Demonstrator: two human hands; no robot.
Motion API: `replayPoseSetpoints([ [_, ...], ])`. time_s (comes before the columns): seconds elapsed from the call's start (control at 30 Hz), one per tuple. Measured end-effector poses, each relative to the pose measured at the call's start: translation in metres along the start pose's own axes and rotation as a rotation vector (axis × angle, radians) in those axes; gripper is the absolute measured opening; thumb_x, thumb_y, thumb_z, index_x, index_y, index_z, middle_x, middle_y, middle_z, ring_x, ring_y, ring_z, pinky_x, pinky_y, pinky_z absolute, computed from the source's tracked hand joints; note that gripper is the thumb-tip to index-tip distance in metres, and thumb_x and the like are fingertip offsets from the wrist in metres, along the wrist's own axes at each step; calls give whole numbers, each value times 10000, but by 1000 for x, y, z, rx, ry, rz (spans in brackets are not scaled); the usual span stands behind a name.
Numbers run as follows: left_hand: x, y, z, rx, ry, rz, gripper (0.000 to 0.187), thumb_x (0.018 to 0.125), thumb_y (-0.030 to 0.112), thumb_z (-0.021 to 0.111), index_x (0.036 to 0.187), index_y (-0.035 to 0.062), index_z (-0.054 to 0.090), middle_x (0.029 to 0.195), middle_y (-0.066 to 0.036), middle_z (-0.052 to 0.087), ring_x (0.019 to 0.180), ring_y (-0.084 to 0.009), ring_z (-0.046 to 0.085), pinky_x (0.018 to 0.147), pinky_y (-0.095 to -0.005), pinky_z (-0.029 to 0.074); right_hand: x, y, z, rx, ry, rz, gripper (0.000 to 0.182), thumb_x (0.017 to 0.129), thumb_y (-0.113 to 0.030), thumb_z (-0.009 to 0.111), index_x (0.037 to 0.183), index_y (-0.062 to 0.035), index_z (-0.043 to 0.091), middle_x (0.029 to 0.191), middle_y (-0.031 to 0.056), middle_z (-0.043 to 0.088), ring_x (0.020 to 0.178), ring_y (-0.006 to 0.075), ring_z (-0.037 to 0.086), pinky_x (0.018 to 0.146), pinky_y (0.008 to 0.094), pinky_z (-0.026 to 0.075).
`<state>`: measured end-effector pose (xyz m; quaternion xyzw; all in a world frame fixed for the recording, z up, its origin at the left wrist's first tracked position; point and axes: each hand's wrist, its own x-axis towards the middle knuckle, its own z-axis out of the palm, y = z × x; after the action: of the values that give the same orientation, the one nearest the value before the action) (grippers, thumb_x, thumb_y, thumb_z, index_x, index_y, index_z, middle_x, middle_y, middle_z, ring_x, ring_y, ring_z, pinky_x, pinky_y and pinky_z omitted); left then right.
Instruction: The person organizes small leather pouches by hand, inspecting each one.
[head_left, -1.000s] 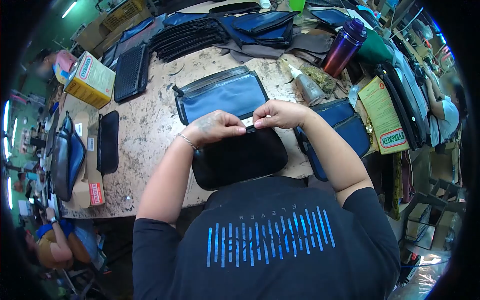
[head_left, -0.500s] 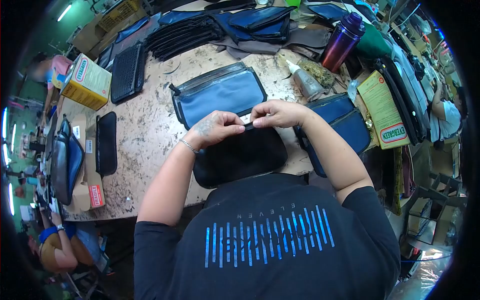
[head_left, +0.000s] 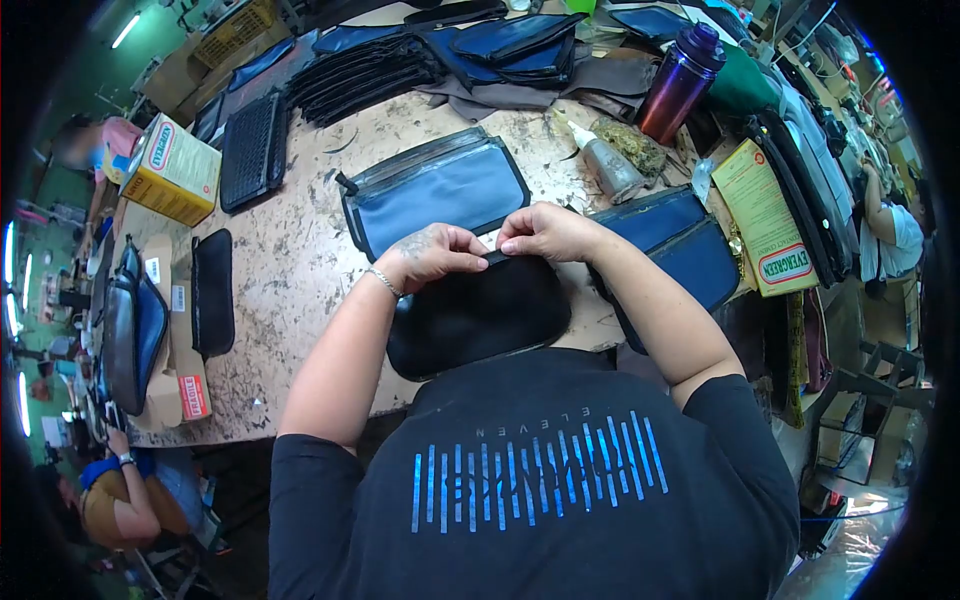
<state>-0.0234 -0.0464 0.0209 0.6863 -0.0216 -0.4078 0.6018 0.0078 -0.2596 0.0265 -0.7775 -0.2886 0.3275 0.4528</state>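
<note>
A black pouch-shaped piece (head_left: 480, 315) with rounded corners lies in front of me at the table's near edge. My left hand (head_left: 440, 250) is closed on its far edge, thumb and fingers pinched together. Close beside it, my right hand (head_left: 545, 232) pinches the same edge, knuckles bent. The fingers hide the exact spot they grip. Just beyond my hands lies a blue panel (head_left: 430, 203) with black borders and a zipper strip along its far side. Another dark blue panel (head_left: 670, 250) lies by my right forearm.
Yellow cement tins (head_left: 172, 170) (head_left: 770, 220) stand at left and right. A purple bottle (head_left: 683, 85), a squeeze bottle (head_left: 607, 165) and stacked black-edged panels (head_left: 365, 75) sit along the back. A black pouch (head_left: 213, 290) lies at left. Other people (head_left: 130, 490) sit nearby.
Both hands stay pinched at the black piece's far edge with only a very slight shift. The whole view has moved a little.
</note>
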Motion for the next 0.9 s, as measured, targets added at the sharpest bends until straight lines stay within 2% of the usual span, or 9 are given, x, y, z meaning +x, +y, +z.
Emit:
replayPoseSetpoints([
  [0.07, 0, 1, 0, 13, 0, -6, 164, 737, 97, 656, 875, 25, 606, 792, 20, 597, 713, -43, 523, 678, -175, 404, -1, -2, -1, -28, -5, 8, 162, 797, -165, 597, 892, -35, 614, 747, -1, 595, 710, 65, 503, 674, 229, 418],
  [0.33, -2, 4, 5, 136, 37, -37, 136, 707, 110, 687, 798, 35, 620, 711, 41, 572, 656, -40, 491, 624, -171, 379, 0, 1, 0, -79, -23, -3, 167, 798, -174, 594, 896, -41, 621, 714, 27, 603, 675, 84, 520, 643, 250, 434],
  [0.57, -1, 4, 6, 118, 54, -72, 121, 693, 116, 692, 744, 45, 608, 664, 56, 543, 606, -33, 460, 577, -163, 350, -2, -6, -2, -144, -38, -38, 176, 804, -179, 581, 892, -30, 613, 699, 41, 598, 659, 99, 522, 629, 261, 437],
  [0.67, 0, 2, 9, 136, 71, -17, 118, 677, 104, 693, 733, 50, 605, 655, 56, 540, 593, -33, 455, 563, -160, 343, -4, -10, -2, -151, -68, 32, 188, 803, -183, 579, 899, -23, 603, 692, 50, 589, 647, 111, 518, 612, 268, 436],
  [0.77, 1, 0, 10, 117, 87, -4, 115, 667, 91, 691, 734, 52, 606, 654, 53, 544, 590, -37, 459, 559, -162, 347, 2, 2, -2, -187, -104, -38, 190, 800, -175, 573, 908, -20, 595, 724, 79, 588, 671, 144, 535, 626, 278, 436],
  [0.83, 2, -2, 10, 140, 107, 4, 117, 665, 94, 695, 733, 55, 607, 659, 47, 552, 589, -41, 468, 553, -164, 351, 5, 5, -2, -292, -116, -136, 190, 798, -175, 564, 902, -19, 592, 783, 112, 590, 733, 199, 558, 672, 298, 435],
  [0.9, 4, -3, 9, 125, 110, -5, 115, 667, 95, 694, 734, 55, 608, 662, 45, 556, 590, -40, 471, 549, -164, 351, 6, 2, 0, -306, -116, -128, 194, 797, -181, 561, 897, -17, 588, 807, 125, 587, 769, 228, 559, 695, 311, 431],
])
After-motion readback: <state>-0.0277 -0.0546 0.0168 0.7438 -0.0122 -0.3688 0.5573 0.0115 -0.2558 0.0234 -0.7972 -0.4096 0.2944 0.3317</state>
